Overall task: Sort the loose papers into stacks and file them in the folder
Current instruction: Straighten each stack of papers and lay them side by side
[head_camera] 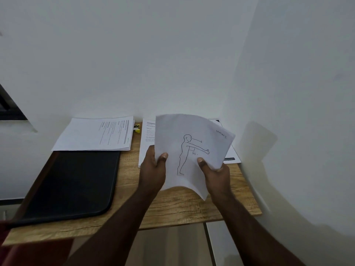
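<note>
Both hands hold a small sheaf of white papers (184, 131) above the wooden table (172, 206). The top sheet shows a line drawing of a standing figure with one arm stretched out. My left hand (153, 167) grips the sheaf's left edge, thumb on top. My right hand (215, 173) grips its lower right part, thumb on the front. The sheaf bows upward at its bottom edge. A black folder (73, 185) lies shut on the table's left side. A stack of printed pages (96, 135) rests at the folder's far end. Another stack (148, 143) lies behind the held sheaf, partly hidden.
A small yellow object (137, 129) sits between the two stacks near the wall. White walls close in behind and on the right. The table's front edge runs below my forearms. A dark frame (9, 106) shows at the far left.
</note>
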